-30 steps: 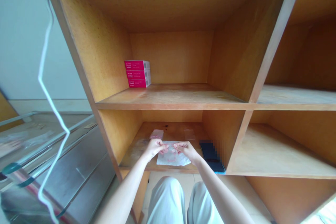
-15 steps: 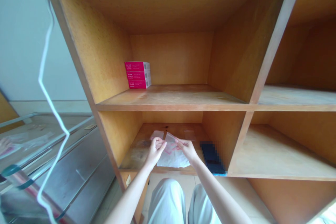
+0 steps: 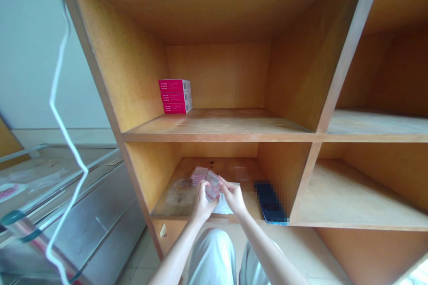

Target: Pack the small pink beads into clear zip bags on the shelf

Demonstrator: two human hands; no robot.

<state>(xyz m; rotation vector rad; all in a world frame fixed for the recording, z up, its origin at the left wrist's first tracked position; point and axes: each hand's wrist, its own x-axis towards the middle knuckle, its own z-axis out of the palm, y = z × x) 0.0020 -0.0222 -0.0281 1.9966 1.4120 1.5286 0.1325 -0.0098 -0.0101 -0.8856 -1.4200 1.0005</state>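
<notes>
My left hand (image 3: 203, 202) and my right hand (image 3: 232, 197) pinch a small clear plastic bag (image 3: 212, 189) between them, low in the lower wooden shelf compartment (image 3: 177, 198). Beneath my hands lies a white plastic sheet (image 3: 227, 207), partly hidden by them. A pinkish flat packet (image 3: 199, 176) lies just past my left fingers, apparently not touched. A faint transparent bag (image 3: 241, 173) lies further back on the shelf, beyond my right hand.
A dark phone (image 3: 270, 202), partly pixelated, lies at the compartment's right. Above, a stack of 3 magenta boxes (image 3: 175, 96) stands on the upper shelf. A white wire (image 3: 67, 142) hangs at left beside a steel cabinet (image 3: 110, 218). My grey-trousered knees show below.
My hands have drawn closer together and moved back over the shelf. The clear bag has risen off the white sheet and is now bunched between them.
</notes>
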